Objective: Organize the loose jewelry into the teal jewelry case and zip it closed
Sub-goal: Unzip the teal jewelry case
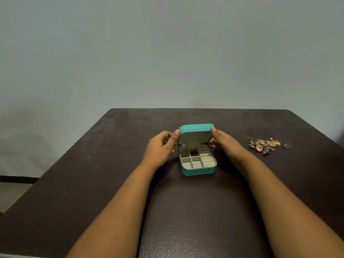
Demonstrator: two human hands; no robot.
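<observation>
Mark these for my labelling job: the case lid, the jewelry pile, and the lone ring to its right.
case lid [193, 139], head view, on its beige inner lining.
jewelry pile [265, 144], head view, on the middle of the heap.
ring [287, 146], head view, on its gold band.

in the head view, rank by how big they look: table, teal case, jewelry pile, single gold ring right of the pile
1. table
2. teal case
3. jewelry pile, somewhat smaller than the case
4. gold ring
</observation>
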